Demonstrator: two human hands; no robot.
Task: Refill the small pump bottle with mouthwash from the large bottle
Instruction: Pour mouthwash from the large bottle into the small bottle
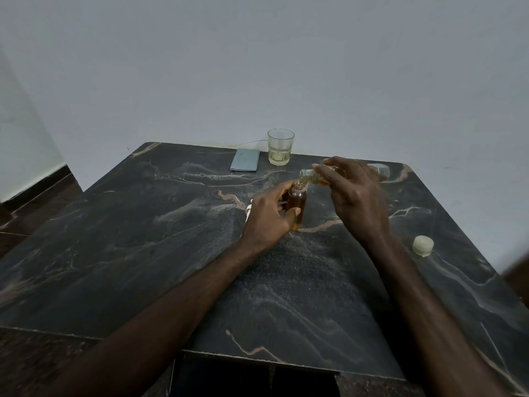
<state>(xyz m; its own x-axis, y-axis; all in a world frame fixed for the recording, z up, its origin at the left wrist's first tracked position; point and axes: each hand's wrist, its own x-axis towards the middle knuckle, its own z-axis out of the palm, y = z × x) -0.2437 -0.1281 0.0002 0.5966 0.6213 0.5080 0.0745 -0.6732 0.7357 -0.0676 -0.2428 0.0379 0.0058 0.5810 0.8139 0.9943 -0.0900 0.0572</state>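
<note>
The dark marble-patterned surface (143, 239) carries everything within easy reach of both forearms, which leaves the middle free for pouring. The right hand (355, 193) is wrapped closed around the large clear plastic bottle (315, 176), tipped almost level so its open mouth sits just over the neck below; held this flat, the flow can probably be kept to a trickle. The left hand (267, 216) curls round the small amber glass pump bottle (297, 203), thumb across the front, pinning it upright on the surface so it does not topple or shift under the stream. It looks filled well up its body, so the pour seems near its end.

At the far edge a grey-blue flat phone (245, 159) and a clear faceted drinking glass (280, 147) with a little pale liquid stand well apart from the pour. The pale round screw cap (422, 245) lies off to the right, near enough for recapping. Something white (249, 209) shows just behind the left hand, possibly the pump top; I cannot tell.
</note>
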